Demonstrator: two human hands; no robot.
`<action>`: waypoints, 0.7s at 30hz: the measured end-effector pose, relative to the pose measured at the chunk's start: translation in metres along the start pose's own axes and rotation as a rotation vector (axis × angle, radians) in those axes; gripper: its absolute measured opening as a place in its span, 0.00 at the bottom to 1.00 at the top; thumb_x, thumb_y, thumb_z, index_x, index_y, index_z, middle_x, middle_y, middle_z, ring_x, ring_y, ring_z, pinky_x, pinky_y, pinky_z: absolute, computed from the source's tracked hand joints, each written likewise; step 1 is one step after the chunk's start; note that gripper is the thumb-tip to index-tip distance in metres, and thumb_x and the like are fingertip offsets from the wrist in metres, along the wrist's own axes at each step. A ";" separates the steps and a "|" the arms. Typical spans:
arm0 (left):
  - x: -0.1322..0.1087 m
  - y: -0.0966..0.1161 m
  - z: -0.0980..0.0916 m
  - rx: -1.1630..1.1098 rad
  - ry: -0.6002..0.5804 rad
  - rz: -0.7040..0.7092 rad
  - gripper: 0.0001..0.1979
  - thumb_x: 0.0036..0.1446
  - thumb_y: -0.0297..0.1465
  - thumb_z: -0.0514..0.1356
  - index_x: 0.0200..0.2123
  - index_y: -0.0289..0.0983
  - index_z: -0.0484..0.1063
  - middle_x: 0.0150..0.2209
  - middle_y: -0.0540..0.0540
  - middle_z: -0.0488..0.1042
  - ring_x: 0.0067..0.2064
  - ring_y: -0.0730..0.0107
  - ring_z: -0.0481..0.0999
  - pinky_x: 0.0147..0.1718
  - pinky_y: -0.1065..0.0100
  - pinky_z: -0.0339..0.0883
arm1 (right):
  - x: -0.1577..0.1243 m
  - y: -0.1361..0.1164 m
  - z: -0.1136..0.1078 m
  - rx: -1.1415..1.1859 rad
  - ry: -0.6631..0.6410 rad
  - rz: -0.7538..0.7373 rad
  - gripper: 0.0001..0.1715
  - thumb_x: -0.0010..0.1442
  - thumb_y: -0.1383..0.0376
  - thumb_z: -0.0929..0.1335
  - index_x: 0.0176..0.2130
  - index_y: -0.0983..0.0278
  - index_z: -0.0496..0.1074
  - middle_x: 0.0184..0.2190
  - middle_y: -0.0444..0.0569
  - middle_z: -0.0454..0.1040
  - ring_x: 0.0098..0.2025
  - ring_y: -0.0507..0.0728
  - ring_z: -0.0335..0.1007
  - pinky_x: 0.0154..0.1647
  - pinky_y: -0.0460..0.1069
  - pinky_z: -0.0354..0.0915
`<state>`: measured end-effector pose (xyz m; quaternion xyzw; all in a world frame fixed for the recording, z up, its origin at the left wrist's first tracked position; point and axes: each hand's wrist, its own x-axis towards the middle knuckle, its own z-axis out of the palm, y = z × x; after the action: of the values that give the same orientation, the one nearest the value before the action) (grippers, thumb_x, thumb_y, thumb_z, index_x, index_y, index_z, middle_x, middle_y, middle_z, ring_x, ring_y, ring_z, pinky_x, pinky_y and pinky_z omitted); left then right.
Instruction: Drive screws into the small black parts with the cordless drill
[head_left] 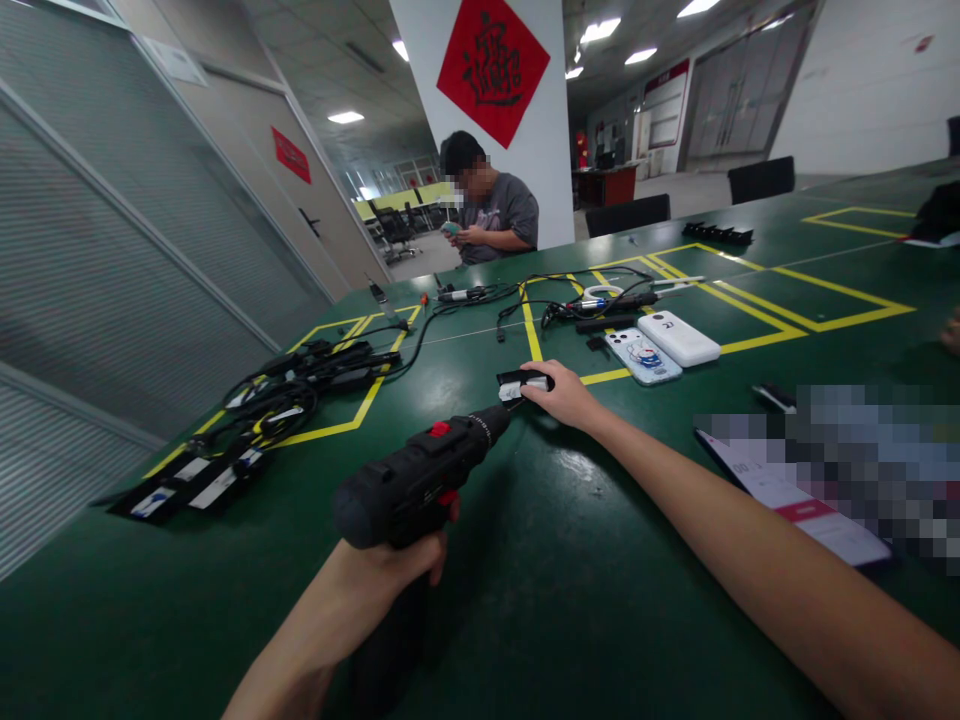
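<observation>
A black cordless drill [420, 470] with red buttons is gripped by my left hand [401, 570], its handle pointing down and its chuck aimed away toward the middle of the table. Past the chuck, my right hand [559, 392] is closed around a small black piece with a white label [523, 386], holding it by its right end. The drill's tip sits close beside this piece; whether the two touch I cannot tell. The fingers of my left hand are partly hidden behind the drill's handle.
Tangled black cables and labelled black parts [202, 480] lie at the left. Further back are a phone [643, 357], a white power bank [679, 338] and a pen-like tool [600, 308]. A tablet [810, 510] lies at the right. Across the green table sits a person [499, 215].
</observation>
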<state>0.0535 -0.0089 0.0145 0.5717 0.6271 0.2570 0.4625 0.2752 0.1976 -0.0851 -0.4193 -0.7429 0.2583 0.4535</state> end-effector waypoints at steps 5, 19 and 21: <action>0.000 -0.003 -0.001 0.011 -0.041 0.012 0.10 0.56 0.37 0.58 0.34 0.36 0.70 0.33 0.47 0.71 0.31 0.65 0.66 0.34 0.62 0.61 | 0.000 0.001 0.000 -0.005 0.001 -0.013 0.22 0.55 0.61 0.69 0.50 0.61 0.72 0.43 0.49 0.71 0.43 0.55 0.69 0.49 0.51 0.63; 0.001 0.001 0.000 -0.033 -0.023 0.022 0.11 0.57 0.33 0.58 0.44 0.38 0.66 0.35 0.48 0.70 0.31 0.67 0.67 0.34 0.64 0.62 | 0.000 0.001 0.000 0.001 0.002 -0.006 0.21 0.55 0.61 0.69 0.50 0.60 0.72 0.44 0.48 0.71 0.44 0.55 0.69 0.51 0.51 0.62; 0.001 0.000 0.000 -0.034 -0.027 0.025 0.12 0.57 0.34 0.58 0.44 0.37 0.66 0.34 0.48 0.70 0.31 0.67 0.67 0.33 0.64 0.62 | 0.000 0.000 -0.001 0.003 0.000 -0.001 0.21 0.55 0.61 0.69 0.50 0.59 0.72 0.44 0.48 0.71 0.44 0.55 0.69 0.51 0.51 0.62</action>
<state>0.0533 -0.0082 0.0143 0.5752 0.6090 0.2656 0.4772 0.2758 0.1971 -0.0849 -0.4183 -0.7426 0.2594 0.4542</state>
